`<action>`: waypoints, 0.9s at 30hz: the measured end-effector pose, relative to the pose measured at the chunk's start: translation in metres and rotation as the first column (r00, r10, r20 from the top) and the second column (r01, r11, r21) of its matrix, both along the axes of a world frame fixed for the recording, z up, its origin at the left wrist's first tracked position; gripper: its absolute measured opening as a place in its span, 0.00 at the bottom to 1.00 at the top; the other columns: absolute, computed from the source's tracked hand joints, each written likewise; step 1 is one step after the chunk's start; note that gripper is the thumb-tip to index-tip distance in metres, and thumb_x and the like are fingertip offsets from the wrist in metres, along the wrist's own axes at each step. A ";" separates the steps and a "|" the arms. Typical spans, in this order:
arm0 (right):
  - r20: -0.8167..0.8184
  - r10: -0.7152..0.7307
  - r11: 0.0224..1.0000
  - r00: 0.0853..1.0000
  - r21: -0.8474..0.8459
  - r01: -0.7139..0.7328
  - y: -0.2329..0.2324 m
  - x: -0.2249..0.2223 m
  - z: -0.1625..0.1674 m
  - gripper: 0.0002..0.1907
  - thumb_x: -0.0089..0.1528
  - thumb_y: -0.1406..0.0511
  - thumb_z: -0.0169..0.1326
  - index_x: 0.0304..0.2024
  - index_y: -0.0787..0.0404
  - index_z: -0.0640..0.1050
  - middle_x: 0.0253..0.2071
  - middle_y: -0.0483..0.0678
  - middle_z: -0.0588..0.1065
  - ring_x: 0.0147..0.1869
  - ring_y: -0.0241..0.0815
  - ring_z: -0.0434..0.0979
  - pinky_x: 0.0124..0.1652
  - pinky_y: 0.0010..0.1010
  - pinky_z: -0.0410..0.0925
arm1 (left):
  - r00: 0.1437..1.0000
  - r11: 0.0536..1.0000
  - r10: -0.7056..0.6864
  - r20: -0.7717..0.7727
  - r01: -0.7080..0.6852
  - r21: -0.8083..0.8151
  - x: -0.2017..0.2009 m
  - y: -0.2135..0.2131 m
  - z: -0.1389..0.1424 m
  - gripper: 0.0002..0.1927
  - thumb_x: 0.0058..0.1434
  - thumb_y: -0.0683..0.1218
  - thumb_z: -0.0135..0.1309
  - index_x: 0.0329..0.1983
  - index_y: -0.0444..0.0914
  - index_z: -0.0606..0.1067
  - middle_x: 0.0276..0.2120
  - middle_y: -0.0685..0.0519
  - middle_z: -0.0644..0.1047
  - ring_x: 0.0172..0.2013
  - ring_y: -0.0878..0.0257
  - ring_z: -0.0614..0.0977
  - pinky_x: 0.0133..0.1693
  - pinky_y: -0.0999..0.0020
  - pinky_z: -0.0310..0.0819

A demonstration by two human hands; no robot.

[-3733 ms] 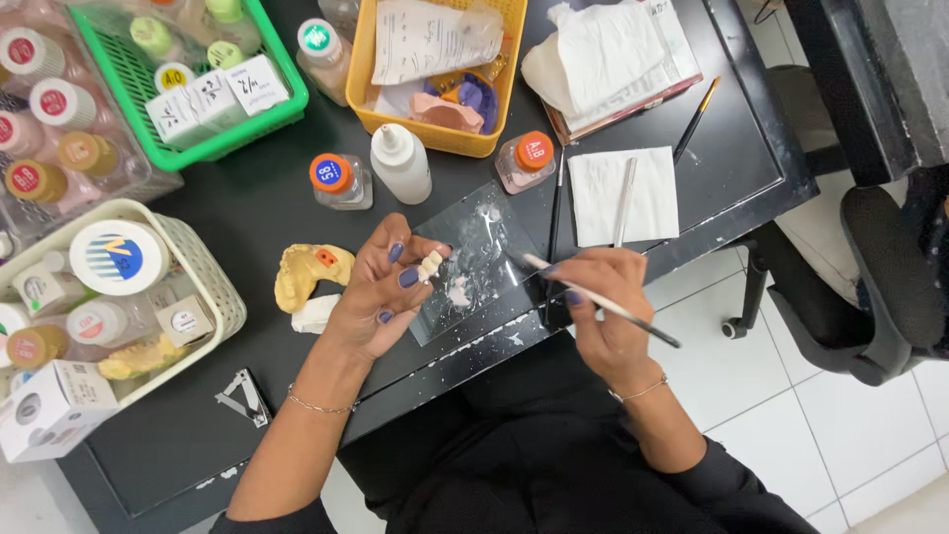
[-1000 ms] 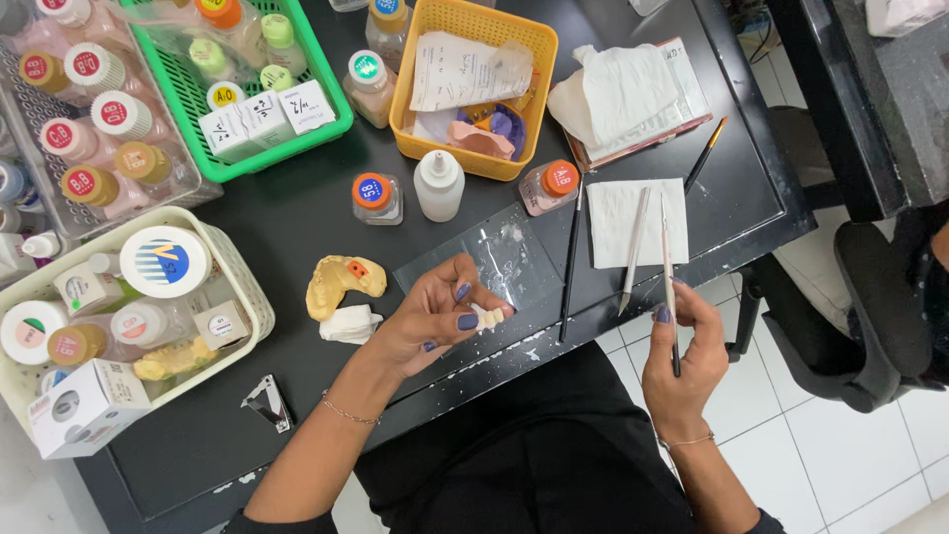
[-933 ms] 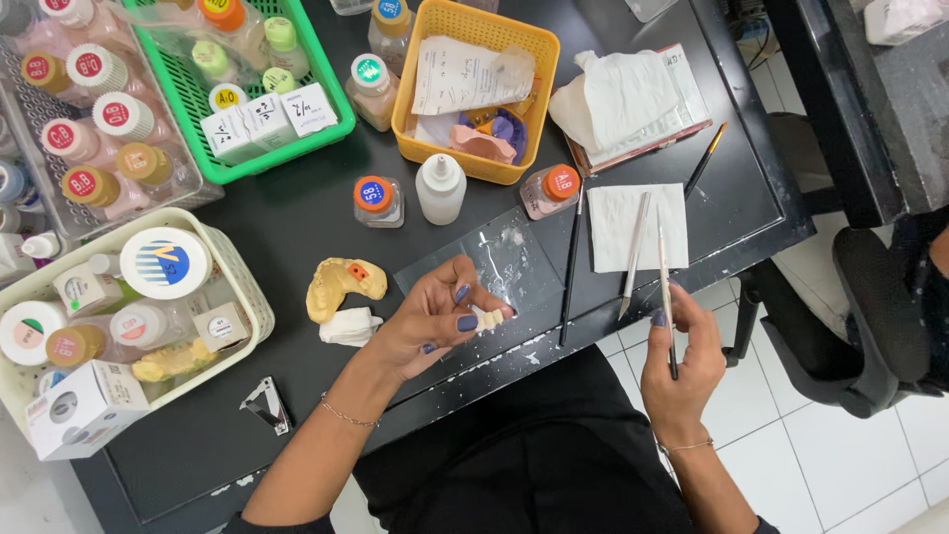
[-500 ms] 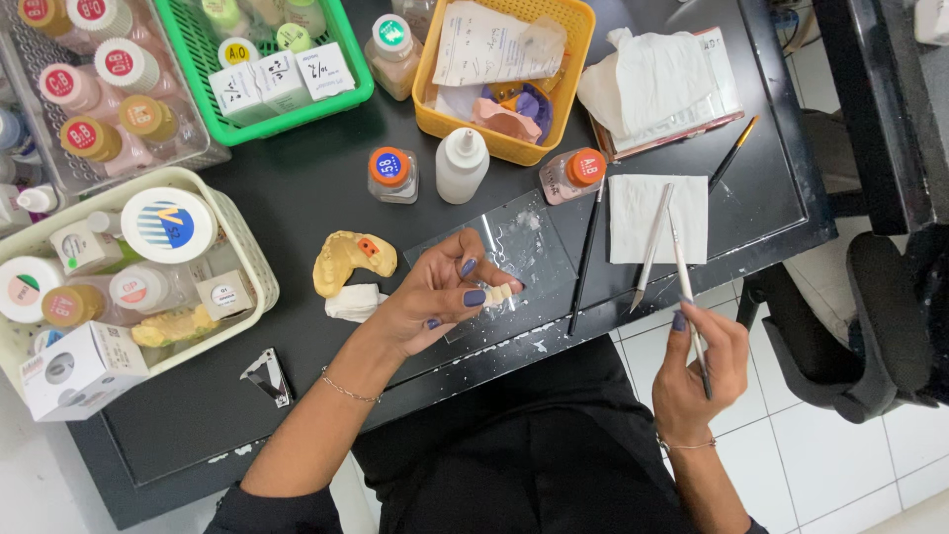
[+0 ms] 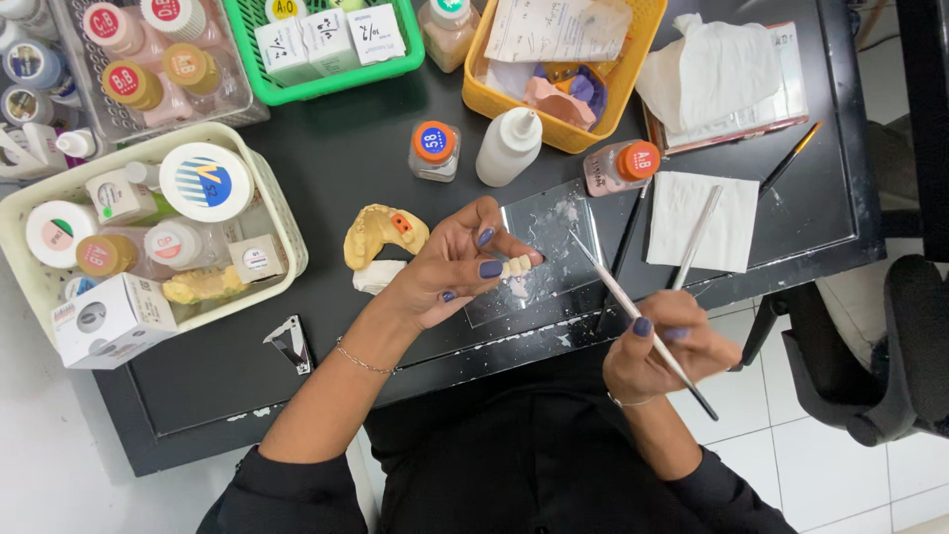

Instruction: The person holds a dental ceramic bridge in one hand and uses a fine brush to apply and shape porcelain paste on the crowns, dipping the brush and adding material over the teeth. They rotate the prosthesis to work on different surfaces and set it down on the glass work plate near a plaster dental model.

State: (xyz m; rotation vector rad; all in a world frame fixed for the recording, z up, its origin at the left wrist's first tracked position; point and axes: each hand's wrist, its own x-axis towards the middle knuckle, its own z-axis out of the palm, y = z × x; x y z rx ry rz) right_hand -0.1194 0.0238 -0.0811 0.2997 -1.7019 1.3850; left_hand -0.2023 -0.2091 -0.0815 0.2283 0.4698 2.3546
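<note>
Head view, looking down on a dark worktable (image 5: 326, 396): the left hand (image 5: 450, 267) pinches a small row of pale tooth crowns (image 5: 516, 265) between thumb and fingertips, the other fingers loosely curled, holding the piece just above a clear glass slab (image 5: 554, 227) dusted with white powder. The right hand (image 5: 667, 346) is closed around a slim brush (image 5: 633, 307), gripped like a pen off the table's front edge; the brush slants up and left, its tip over the slab, near the crowns but not touching them. Just left of the left hand lies a yellow dental cast (image 5: 381, 232) on the tabletop. Behind the slab stand a white squeeze bottle (image 5: 509, 148) and two small orange-capped jars (image 5: 433, 148). A white tissue (image 5: 704, 220) bearing another tool lies to the right. Baskets of jars line the far and left edges, among them a yellow basket (image 5: 647, 30).
</note>
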 end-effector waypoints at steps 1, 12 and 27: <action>0.087 0.051 0.999 0.995 0.004 -0.051 -0.001 -0.003 0.005 0.16 0.67 0.70 0.51 0.54 0.55 0.64 0.35 0.49 0.72 0.30 0.37 0.67 0.34 0.26 0.64 | 1.000 1.000 -0.001 0.000 0.001 -0.007 0.000 0.000 0.001 0.19 0.65 0.36 0.63 0.45 0.41 0.63 0.51 0.38 0.81 0.45 0.70 0.83 0.25 0.84 0.58; 0.391 -0.070 0.937 0.918 0.342 -0.074 0.003 -0.009 0.001 0.06 0.72 0.69 0.54 0.46 0.69 0.75 0.37 0.57 0.75 0.39 0.47 0.76 0.39 0.32 0.69 | 1.000 0.999 -0.011 0.015 0.012 -0.052 -0.011 0.002 -0.002 0.19 0.60 0.36 0.63 0.42 0.41 0.63 0.47 0.43 0.82 0.41 0.67 0.80 0.62 0.65 0.70; 0.372 0.159 0.983 0.914 0.029 -0.183 0.012 0.002 -0.023 0.16 0.76 0.59 0.45 0.40 0.66 0.68 0.28 0.55 0.71 0.28 0.37 0.69 0.26 0.22 0.63 | 1.000 0.997 0.002 -0.010 -0.003 -0.079 -0.008 0.007 -0.012 0.19 0.62 0.38 0.64 0.42 0.42 0.63 0.47 0.44 0.82 0.56 0.58 0.83 0.45 0.79 0.74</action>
